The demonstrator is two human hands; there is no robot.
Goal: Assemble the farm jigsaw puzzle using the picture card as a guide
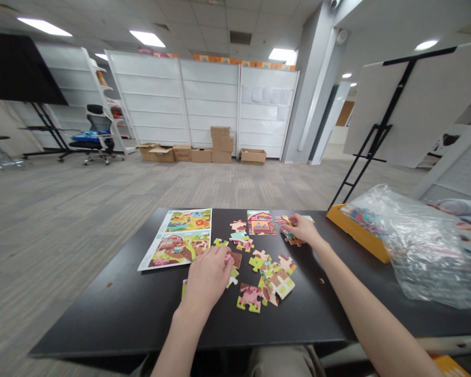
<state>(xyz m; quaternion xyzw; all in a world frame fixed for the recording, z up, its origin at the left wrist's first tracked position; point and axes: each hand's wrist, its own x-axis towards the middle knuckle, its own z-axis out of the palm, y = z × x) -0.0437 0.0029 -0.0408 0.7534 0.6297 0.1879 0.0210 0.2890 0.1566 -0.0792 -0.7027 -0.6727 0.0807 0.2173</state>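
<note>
My left hand (209, 275) is low over the table, fingers curled and close together on a brown and pink puzzle piece (236, 259) that they partly cover. Farther back on the right, my right hand (304, 230) pinches at a puzzle piece among several colourful ones (294, 241), partly hidden by the fingers. Just left of it lies a joined section with a red barn (260, 222). Loose pieces, among them a pink pig piece (250, 297) and a green and cream one (283, 285), lie between my forearms, some overlapping.
A picture sheet (151, 262) with two printed scenes lies on the black table (113, 314), left of the pieces. To the right are a yellow box (361, 235) and clear plastic wrapping (427, 262). Cardboard boxes (222, 149) stand by the white shelving beyond.
</note>
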